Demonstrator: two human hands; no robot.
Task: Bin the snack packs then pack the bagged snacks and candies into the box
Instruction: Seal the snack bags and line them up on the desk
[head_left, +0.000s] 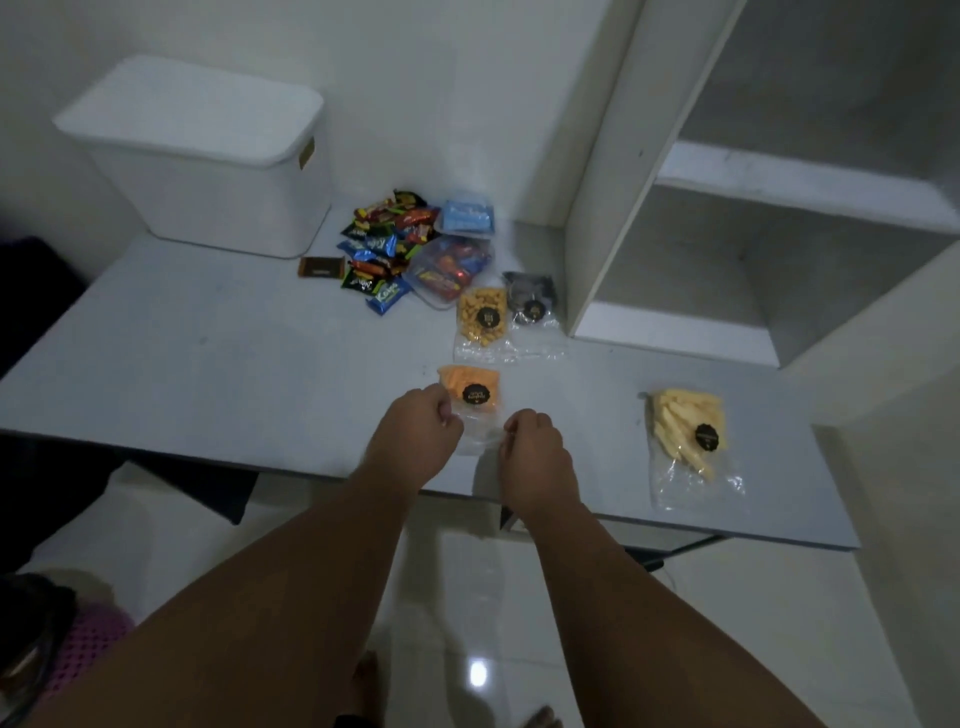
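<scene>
A clear bag of orange snacks (470, 387) lies near the table's front edge. My left hand (415, 441) and my right hand (532, 449) pinch its near open end from either side. Behind it lie a bag of yellow puffs (480, 317) and a bag of dark snacks (530, 304). A bag of pale yellow sticks (685, 436) lies at the right. A heap of small candy and snack packs (384, 249) sits at the back, beside a clear tub of red packs (449, 273) and a blue pack (467, 215). The white lidded box (208, 161) stands at the back left, closed.
A white shelf unit (727, 234) with open compartments stands on the table's right side. The grey table (208, 364) ends just under my wrists. Below it is a glossy tiled floor, with a pink item (88, 644) at the lower left.
</scene>
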